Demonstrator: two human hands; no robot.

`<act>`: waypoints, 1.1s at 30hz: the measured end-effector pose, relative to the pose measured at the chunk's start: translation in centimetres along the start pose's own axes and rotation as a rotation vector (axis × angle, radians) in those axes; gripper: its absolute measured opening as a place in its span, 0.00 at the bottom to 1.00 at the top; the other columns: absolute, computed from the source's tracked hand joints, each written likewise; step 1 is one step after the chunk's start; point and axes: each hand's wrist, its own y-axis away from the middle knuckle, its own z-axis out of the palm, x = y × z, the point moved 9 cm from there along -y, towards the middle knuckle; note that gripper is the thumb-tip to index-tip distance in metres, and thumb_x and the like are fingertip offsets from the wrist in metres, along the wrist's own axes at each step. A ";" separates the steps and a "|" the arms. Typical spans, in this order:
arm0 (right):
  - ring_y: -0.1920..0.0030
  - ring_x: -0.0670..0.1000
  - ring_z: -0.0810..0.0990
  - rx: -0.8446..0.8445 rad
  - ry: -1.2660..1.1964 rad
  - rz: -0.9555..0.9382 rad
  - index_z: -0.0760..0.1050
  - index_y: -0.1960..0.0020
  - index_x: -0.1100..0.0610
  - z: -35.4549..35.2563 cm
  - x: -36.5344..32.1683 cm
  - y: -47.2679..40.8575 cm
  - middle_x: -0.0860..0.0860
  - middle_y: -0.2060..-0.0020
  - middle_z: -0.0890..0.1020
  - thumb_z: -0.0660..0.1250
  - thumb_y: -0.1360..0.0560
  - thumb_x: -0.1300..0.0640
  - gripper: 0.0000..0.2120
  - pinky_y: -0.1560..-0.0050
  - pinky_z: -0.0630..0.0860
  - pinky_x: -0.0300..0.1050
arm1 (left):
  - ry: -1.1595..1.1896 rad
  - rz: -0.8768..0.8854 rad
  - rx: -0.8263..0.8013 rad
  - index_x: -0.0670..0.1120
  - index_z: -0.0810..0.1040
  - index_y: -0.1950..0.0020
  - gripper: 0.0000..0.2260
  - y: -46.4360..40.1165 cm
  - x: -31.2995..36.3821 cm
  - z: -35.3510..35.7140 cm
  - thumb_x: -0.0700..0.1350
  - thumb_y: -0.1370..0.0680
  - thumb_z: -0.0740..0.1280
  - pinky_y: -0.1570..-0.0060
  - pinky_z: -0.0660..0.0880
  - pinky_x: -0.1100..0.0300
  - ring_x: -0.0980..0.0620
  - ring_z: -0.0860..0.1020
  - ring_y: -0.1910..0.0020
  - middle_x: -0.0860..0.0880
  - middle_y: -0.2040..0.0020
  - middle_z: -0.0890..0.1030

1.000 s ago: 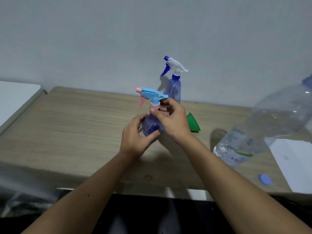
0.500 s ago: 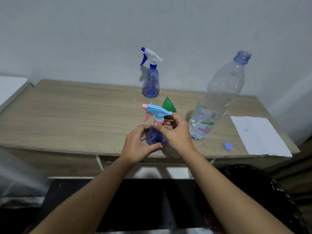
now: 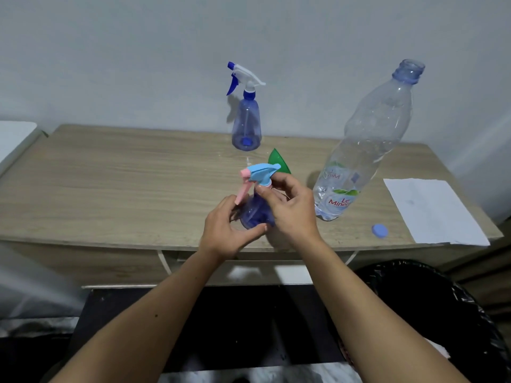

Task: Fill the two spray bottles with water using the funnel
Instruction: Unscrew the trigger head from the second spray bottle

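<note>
Blue translucent plastic forms the body of the near spray bottle (image 3: 255,214), which is held upright near the front edge of the wooden table (image 3: 124,183). The left hand (image 3: 228,230) is wrapped around its lower body, fingers closed on it. The right hand (image 3: 290,208) is closed at the neck, just under the light blue and pink trigger head (image 3: 258,174). Behind the hands, the green funnel (image 3: 278,161) is partly hidden. The second spray bottle (image 3: 246,117), with a white and dark blue head, is placed upright near the wall. The large water bottle (image 3: 367,139) is seen uncapped at the right, and its blue cap (image 3: 379,230) is laid beside a white paper sheet (image 3: 434,211).
</note>
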 end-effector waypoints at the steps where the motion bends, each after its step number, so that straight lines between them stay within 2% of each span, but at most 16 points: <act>1: 0.55 0.42 0.86 -0.015 0.024 -0.004 0.80 0.38 0.66 0.0 -0.1 -0.1 0.58 0.50 0.86 0.73 0.22 0.68 0.13 0.51 0.80 0.35 | -0.005 0.008 -0.007 0.47 0.81 0.37 0.28 -0.1 0.1 0.1 0.50 0.33 0.87 0.41 0.83 0.49 0.54 0.86 0.45 0.52 0.44 0.85; 4: 0.55 0.35 0.84 -0.067 0.093 -0.029 0.78 0.34 0.66 0.0 -0.3 -0.2 0.53 0.49 0.85 0.70 0.19 0.68 0.14 0.53 0.78 0.30 | -0.009 0.031 -0.020 0.47 0.81 0.38 0.27 -0.2 0.5 0.2 0.49 0.32 0.87 0.41 0.83 0.51 0.53 0.86 0.44 0.52 0.44 0.85; 8: 0.50 0.38 0.84 -0.015 0.070 -0.031 0.76 0.37 0.62 -0.2 -0.5 -0.2 0.52 0.47 0.84 0.77 0.26 0.69 0.20 0.47 0.82 0.39 | -0.024 0.063 -0.024 0.49 0.81 0.39 0.25 -0.1 0.9 0.1 0.48 0.31 0.86 0.43 0.83 0.52 0.52 0.85 0.46 0.54 0.46 0.84; 11: 0.53 0.37 0.84 -0.011 0.060 -0.035 0.76 0.40 0.64 -0.1 -0.5 -0.2 0.52 0.49 0.82 0.76 0.25 0.69 0.16 0.47 0.83 0.40 | -0.029 0.068 -0.025 0.48 0.81 0.38 0.26 -0.1 0.5 0.1 0.49 0.32 0.87 0.42 0.83 0.49 0.52 0.85 0.45 0.53 0.45 0.85; 14: 0.46 0.45 0.85 -0.049 0.038 -0.038 0.79 0.38 0.61 -0.2 -0.4 0.1 0.55 0.45 0.84 0.71 0.21 0.68 0.12 0.47 0.81 0.38 | -0.032 0.051 -0.012 0.45 0.80 0.34 0.31 -0.1 0.0 0.1 0.51 0.33 0.87 0.40 0.83 0.49 0.52 0.86 0.43 0.51 0.42 0.85; 17: 0.40 0.52 0.84 -0.053 0.037 -0.043 0.79 0.38 0.56 -0.3 -0.3 0.1 0.56 0.43 0.85 0.74 0.23 0.66 0.15 0.39 0.82 0.46 | -0.036 0.063 -0.023 0.45 0.80 0.35 0.32 -0.1 0.2 0.1 0.53 0.33 0.87 0.40 0.83 0.49 0.52 0.85 0.43 0.51 0.42 0.85; 19: 0.43 0.54 0.86 -0.024 0.033 -0.028 0.79 0.41 0.55 -0.4 -0.2 -0.1 0.55 0.45 0.86 0.79 0.27 0.65 0.18 0.39 0.84 0.52 | -0.047 0.067 -0.032 0.45 0.80 0.35 0.31 -0.1 0.3 0.2 0.53 0.33 0.87 0.41 0.83 0.50 0.52 0.85 0.44 0.51 0.43 0.85; 22: 0.46 0.56 0.87 0.012 0.028 -0.011 0.79 0.45 0.55 -0.5 -0.1 -0.3 0.57 0.48 0.86 0.80 0.28 0.64 0.16 0.39 0.84 0.57 | -0.057 0.058 -0.024 0.45 0.80 0.34 0.32 -0.1 0.2 0.1 0.54 0.33 0.87 0.40 0.83 0.52 0.54 0.85 0.43 0.52 0.42 0.85; 27: 0.41 0.55 0.86 -0.032 0.013 -0.033 0.79 0.41 0.56 -0.8 -0.1 0.4 0.57 0.45 0.86 0.74 0.22 0.65 0.12 0.34 0.81 0.57 | -0.052 0.060 -0.027 0.45 0.80 0.33 0.32 -0.1 0.2 0.1 0.53 0.33 0.87 0.40 0.83 0.54 0.55 0.85 0.43 0.52 0.41 0.85; 31: 0.46 0.55 0.87 0.013 0.063 -0.025 0.80 0.43 0.52 -0.7 -0.2 0.0 0.52 0.48 0.87 0.82 0.30 0.62 0.19 0.41 0.84 0.56 | -0.057 0.045 -0.021 0.46 0.80 0.35 0.31 -0.1 0.2 0.2 0.53 0.33 0.87 0.41 0.83 0.54 0.55 0.85 0.44 0.53 0.43 0.85; 33: 0.49 0.54 0.87 0.046 0.095 -0.025 0.80 0.45 0.53 -0.7 -0.4 -0.3 0.50 0.50 0.87 0.83 0.31 0.62 0.19 0.43 0.85 0.55 | -0.056 0.038 -0.022 0.47 0.80 0.35 0.31 -0.1 0.0 0.2 0.54 0.33 0.87 0.41 0.83 0.53 0.55 0.85 0.44 0.54 0.43 0.85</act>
